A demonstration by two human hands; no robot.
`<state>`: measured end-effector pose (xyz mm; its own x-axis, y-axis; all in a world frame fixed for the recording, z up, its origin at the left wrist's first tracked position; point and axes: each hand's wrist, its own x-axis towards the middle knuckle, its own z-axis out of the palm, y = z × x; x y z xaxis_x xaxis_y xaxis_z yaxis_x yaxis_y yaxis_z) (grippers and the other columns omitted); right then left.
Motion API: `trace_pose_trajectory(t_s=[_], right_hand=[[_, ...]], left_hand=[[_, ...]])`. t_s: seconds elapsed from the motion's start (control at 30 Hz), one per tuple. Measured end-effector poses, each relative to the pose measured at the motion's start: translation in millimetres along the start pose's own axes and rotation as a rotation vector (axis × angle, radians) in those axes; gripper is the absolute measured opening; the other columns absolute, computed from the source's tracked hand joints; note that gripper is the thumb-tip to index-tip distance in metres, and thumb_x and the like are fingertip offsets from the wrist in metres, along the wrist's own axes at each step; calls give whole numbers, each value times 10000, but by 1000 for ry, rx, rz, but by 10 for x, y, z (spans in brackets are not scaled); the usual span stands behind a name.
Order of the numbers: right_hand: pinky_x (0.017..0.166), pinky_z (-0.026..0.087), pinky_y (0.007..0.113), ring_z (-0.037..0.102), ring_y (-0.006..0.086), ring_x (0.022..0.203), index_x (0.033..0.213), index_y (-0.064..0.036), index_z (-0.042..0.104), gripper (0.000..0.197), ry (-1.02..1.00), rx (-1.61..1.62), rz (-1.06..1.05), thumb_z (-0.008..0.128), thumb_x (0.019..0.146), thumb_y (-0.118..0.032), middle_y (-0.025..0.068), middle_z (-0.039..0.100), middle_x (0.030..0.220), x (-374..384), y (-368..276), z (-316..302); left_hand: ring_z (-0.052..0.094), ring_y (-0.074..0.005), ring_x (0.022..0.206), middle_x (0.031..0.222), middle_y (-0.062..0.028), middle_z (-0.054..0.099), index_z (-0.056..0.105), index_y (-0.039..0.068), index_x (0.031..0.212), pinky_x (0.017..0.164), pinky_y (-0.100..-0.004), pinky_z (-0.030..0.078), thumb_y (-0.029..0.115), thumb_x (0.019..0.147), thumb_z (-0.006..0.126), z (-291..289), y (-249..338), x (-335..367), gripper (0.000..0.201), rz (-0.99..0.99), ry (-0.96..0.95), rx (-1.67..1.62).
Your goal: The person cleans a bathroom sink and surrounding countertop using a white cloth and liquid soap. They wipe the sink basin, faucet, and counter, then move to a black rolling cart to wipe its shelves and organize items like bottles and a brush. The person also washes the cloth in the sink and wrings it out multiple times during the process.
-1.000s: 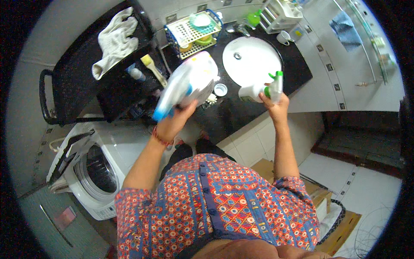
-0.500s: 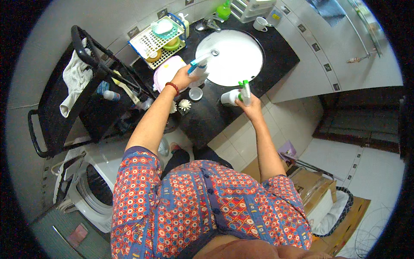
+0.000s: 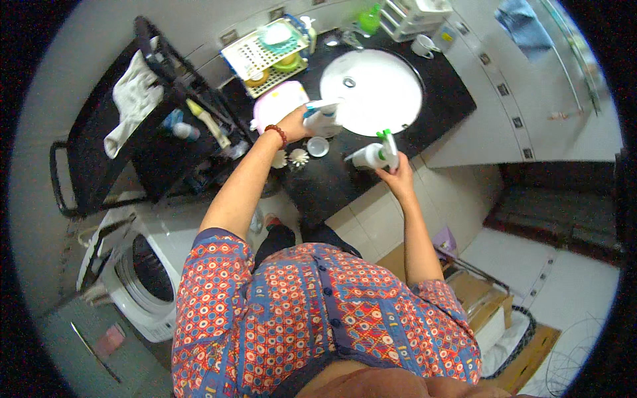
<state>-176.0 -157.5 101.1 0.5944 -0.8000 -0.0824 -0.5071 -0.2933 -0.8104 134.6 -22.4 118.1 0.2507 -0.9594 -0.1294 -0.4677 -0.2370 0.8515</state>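
Note:
My left hand (image 3: pixel 294 126), a red bead bracelet at its wrist, is closed round a white spray bottle (image 3: pixel 324 124) with a blue trigger, over the near left rim of the sink (image 3: pixel 391 93). Blur hides its detail. My right hand (image 3: pixel 399 178) grips a second white spray bottle (image 3: pixel 367 156) by its white and green spray head. That bottle is tilted over the black counter (image 3: pixel 325 192), near its front edge; whether it touches the counter I cannot tell. Between the hands and nearer me are a small round white tub (image 3: pixel 318 146) and a white flower-shaped item (image 3: pixel 298 157).
Behind my left hand are a pink lid-like item (image 3: pixel 284 99) and a two-tier dish rack (image 3: pixel 265 50). A white mug (image 3: pixel 423 46) and a drawer unit (image 3: pixel 405 18) stand at the back right. A black cart (image 3: pixel 159 79) with a cloth and a washing machine (image 3: pixel 149 278) occupy the left.
The view has shifted, so the counter appears lower and further right. The left bottle's spray head has turned. My right hand still grips its bottle, whose tilt has altered slightly.

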Motion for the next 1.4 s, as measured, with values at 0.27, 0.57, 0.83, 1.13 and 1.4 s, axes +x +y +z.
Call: trace_pose_trajectory(t_s=[0.27,0.57,0.83,1.13,1.4], right_hand=[[536,424,317,511,159,558,834,-20,567,225,-520,-150,-91,722,755,-162,80,541,612,-553,-524,312],[634,479,376,603,306,726,965,-31,564,237,-721,-46,-600,667,791,-152,155,591,849,-591,-2375,1306],[843,468,412,554,383,1023,1275,-44,408,687,-519,-130,-664,738,691,-191,226,490,1187,70,-3024,3015],[941,387,427,478,401,1138,1213,-26,488,550,-490,74,-725,683,710,-133,219,540,1191,670,-2776,4031],[764,490,419,590,369,927,1085,-43,524,389,-416,207,-832,680,744,-149,179,586,1056,-443,-2838,2436]], left_hand=[[617,-187,930,1023,-94,651,594,48,1144,817,-295,481,68,843,593,-475,146,-1686,302,10,775,54],[501,-294,1151,1255,-157,526,455,40,1272,978,-403,395,300,755,734,-1571,-1358,-2020,643,-278,1264,233],[485,-275,1201,1283,-107,539,534,79,1244,1035,-381,351,366,870,581,-1902,-1947,-1918,473,-234,1211,453],[575,-212,1012,1151,-126,574,475,-27,1214,883,-335,469,79,724,759,-850,-824,-3079,576,-142,1315,-253],[581,-204,1032,1158,-117,565,457,38,1254,875,-330,496,-9,692,755,-268,-259,-3564,638,-260,997,-282]])
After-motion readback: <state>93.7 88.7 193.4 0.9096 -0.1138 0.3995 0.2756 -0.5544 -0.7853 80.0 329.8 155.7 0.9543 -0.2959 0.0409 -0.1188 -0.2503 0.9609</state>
